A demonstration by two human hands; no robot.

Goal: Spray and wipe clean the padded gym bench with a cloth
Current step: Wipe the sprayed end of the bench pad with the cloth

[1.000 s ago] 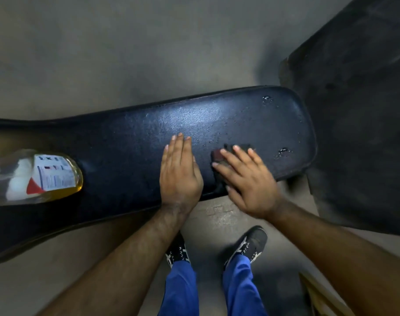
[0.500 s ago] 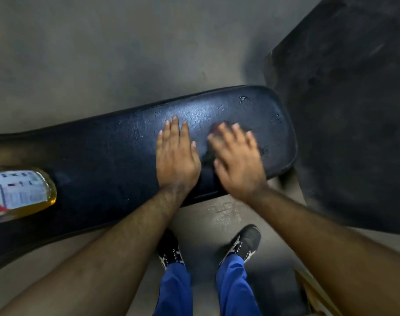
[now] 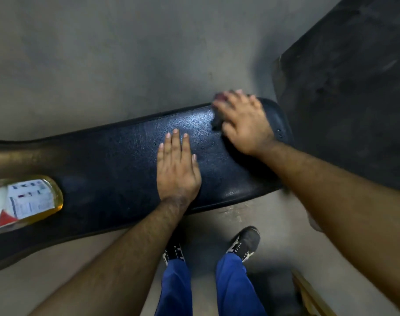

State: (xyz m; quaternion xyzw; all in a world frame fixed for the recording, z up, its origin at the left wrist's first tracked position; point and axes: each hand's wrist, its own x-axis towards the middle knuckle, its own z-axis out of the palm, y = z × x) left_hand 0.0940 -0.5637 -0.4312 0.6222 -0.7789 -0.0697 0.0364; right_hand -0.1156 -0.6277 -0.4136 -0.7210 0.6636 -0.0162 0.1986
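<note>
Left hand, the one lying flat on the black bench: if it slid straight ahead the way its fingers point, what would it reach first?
The left hand would cross bare black padded bench to its far edge, then grey floor. The right hand and dark cloth look off to the side.

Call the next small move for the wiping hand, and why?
Probably sweep the right hand and cloth toward the bench's rounded end: droplets still sit there, just beyond the hand. The left hand lies flat mid-pad, bracing, so it can stay put.
</note>
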